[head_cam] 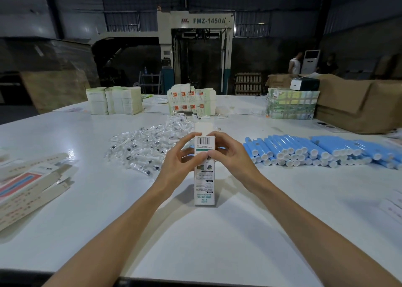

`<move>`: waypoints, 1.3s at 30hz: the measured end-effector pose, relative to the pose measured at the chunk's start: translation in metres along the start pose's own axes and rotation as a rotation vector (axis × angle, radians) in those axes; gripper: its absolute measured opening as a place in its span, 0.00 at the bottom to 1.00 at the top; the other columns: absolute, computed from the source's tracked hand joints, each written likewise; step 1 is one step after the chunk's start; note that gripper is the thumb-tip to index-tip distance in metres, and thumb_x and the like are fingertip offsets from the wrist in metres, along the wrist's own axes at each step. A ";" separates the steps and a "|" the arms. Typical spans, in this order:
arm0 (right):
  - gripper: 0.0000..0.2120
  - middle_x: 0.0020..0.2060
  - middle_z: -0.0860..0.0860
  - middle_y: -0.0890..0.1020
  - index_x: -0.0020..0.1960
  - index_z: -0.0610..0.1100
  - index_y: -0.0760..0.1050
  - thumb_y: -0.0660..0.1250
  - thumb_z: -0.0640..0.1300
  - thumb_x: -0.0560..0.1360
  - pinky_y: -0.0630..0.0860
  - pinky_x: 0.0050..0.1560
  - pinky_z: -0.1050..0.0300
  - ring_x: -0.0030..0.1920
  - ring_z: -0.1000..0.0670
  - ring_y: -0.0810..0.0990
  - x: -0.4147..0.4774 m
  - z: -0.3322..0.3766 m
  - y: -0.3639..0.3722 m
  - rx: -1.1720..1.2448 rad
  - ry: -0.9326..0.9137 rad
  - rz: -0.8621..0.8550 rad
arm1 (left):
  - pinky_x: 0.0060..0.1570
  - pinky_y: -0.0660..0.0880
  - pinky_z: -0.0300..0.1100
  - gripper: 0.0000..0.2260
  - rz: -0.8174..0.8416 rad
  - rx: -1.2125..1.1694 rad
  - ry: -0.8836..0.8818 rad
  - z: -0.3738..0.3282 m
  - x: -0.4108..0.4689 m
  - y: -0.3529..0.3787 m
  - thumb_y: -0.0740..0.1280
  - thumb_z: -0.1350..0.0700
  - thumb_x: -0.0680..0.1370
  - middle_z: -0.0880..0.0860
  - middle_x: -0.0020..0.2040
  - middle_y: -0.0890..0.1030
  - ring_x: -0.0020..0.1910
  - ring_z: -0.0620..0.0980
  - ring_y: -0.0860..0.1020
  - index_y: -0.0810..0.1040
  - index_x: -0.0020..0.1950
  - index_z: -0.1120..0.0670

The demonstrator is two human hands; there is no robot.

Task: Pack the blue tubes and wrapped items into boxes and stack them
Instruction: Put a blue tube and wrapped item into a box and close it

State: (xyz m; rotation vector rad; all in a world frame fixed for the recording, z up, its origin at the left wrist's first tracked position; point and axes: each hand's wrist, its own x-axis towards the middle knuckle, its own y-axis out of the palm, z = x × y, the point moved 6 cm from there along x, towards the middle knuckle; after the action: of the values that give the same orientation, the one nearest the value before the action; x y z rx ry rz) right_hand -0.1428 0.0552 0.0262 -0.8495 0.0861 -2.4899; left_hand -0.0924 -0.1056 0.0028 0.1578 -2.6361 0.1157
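Observation:
A tall white printed box stands upright on the white table in front of me, its top flap raised. My left hand grips the box's upper left side and my right hand grips its upper right side, thumbs meeting on the front face below the barcode. What is inside the box is hidden. A heap of clear-wrapped items lies just behind and left of the box. Several blue tubes with white caps lie in a pile to the right.
Flat box blanks lie at the left edge. Stacks of white cartons, printed cartons and bundled packs line the far side, beside big brown cardboard boxes. A large machine and two people stand beyond.

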 end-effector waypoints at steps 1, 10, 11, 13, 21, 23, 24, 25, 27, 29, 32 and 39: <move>0.14 0.56 0.50 0.85 0.63 0.49 0.78 0.71 0.39 0.80 0.81 0.60 0.55 0.59 0.49 0.83 0.001 0.001 -0.001 -0.023 -0.010 0.009 | 0.53 0.85 0.44 0.24 0.001 0.004 0.000 -0.001 0.000 0.000 0.78 0.48 0.79 0.50 0.60 0.88 0.60 0.53 0.86 0.76 0.74 0.38; 0.07 0.45 0.42 0.88 0.60 0.43 0.74 0.65 0.46 0.85 0.82 0.44 0.56 0.44 0.44 0.87 -0.003 0.001 -0.026 0.128 0.046 -0.169 | 0.51 0.84 0.41 0.23 0.092 -0.008 -0.052 -0.001 -0.004 0.009 0.77 0.53 0.81 0.50 0.60 0.88 0.60 0.50 0.86 0.77 0.72 0.35; 0.07 0.44 0.41 0.88 0.60 0.42 0.73 0.65 0.45 0.86 0.82 0.42 0.55 0.43 0.43 0.86 -0.002 0.001 -0.029 0.143 0.057 -0.193 | 0.51 0.84 0.40 0.23 0.110 -0.013 -0.057 -0.002 -0.004 0.011 0.77 0.53 0.81 0.50 0.60 0.88 0.60 0.50 0.86 0.77 0.71 0.33; 0.06 0.43 0.42 0.88 0.60 0.43 0.74 0.66 0.45 0.85 0.82 0.41 0.53 0.41 0.44 0.87 -0.001 -0.001 -0.032 0.093 0.086 -0.180 | 0.51 0.84 0.41 0.23 0.151 -0.026 -0.068 -0.001 -0.006 0.016 0.76 0.53 0.81 0.50 0.60 0.88 0.60 0.51 0.86 0.78 0.70 0.30; 0.02 0.45 0.47 0.86 0.55 0.42 0.76 0.65 0.38 0.85 0.83 0.37 0.49 0.46 0.47 0.87 0.001 0.008 -0.032 -0.136 -0.055 -0.109 | 0.50 0.84 0.43 0.23 0.209 -0.050 -0.086 0.004 -0.006 0.022 0.75 0.56 0.82 0.54 0.59 0.89 0.58 0.54 0.87 0.78 0.71 0.33; 0.03 0.48 0.49 0.85 0.54 0.44 0.78 0.65 0.39 0.84 0.85 0.41 0.45 0.50 0.47 0.87 0.001 0.012 -0.031 -0.185 -0.089 -0.117 | 0.51 0.84 0.43 0.23 0.202 -0.049 -0.079 0.004 -0.007 0.022 0.75 0.56 0.82 0.54 0.59 0.89 0.58 0.54 0.88 0.78 0.71 0.33; 0.03 0.49 0.49 0.85 0.54 0.45 0.78 0.65 0.40 0.85 0.85 0.43 0.43 0.51 0.46 0.87 0.002 0.013 -0.030 -0.174 -0.078 -0.106 | 0.51 0.84 0.43 0.23 0.193 -0.048 -0.074 0.003 -0.007 0.021 0.75 0.55 0.82 0.54 0.59 0.89 0.58 0.54 0.87 0.78 0.71 0.33; 0.04 0.50 0.49 0.85 0.55 0.45 0.78 0.65 0.42 0.85 0.86 0.46 0.43 0.52 0.45 0.87 0.002 0.013 -0.029 -0.143 -0.053 -0.087 | 0.51 0.84 0.43 0.23 0.181 -0.044 -0.066 0.003 -0.007 0.020 0.76 0.55 0.82 0.54 0.59 0.89 0.58 0.54 0.87 0.78 0.72 0.33; 0.08 0.51 0.48 0.87 0.56 0.45 0.79 0.63 0.46 0.86 0.86 0.49 0.47 0.53 0.44 0.87 0.001 0.012 -0.027 -0.042 0.019 -0.057 | 0.52 0.84 0.44 0.23 0.157 -0.033 -0.048 0.003 -0.006 0.018 0.76 0.54 0.82 0.53 0.59 0.89 0.59 0.54 0.87 0.77 0.72 0.32; 0.09 0.51 0.46 0.88 0.54 0.46 0.80 0.63 0.49 0.86 0.85 0.49 0.52 0.53 0.44 0.87 0.001 0.012 -0.025 0.047 0.083 -0.068 | 0.54 0.84 0.46 0.24 0.147 -0.021 -0.041 0.002 -0.005 0.017 0.76 0.54 0.82 0.53 0.59 0.89 0.60 0.54 0.87 0.77 0.71 0.30; 0.06 0.48 0.44 0.88 0.53 0.43 0.83 0.69 0.45 0.83 0.83 0.48 0.54 0.52 0.44 0.88 0.002 0.011 -0.023 0.137 0.142 -0.103 | 0.55 0.84 0.46 0.24 0.148 0.010 -0.025 0.001 -0.005 0.016 0.75 0.53 0.82 0.52 0.60 0.88 0.61 0.53 0.86 0.76 0.73 0.31; 0.07 0.46 0.39 0.88 0.55 0.35 0.83 0.73 0.36 0.79 0.83 0.46 0.57 0.47 0.45 0.88 0.001 0.012 -0.024 0.302 0.254 -0.088 | 0.55 0.85 0.45 0.24 0.158 0.060 -0.015 -0.002 -0.005 0.015 0.76 0.51 0.81 0.51 0.59 0.88 0.58 0.51 0.87 0.73 0.72 0.34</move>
State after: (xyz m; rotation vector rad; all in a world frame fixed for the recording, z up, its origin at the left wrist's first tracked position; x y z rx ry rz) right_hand -0.1468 0.0766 0.0418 -0.4191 -0.2401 -2.5925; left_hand -0.0887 -0.0903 0.0013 -0.0299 -2.6592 0.2484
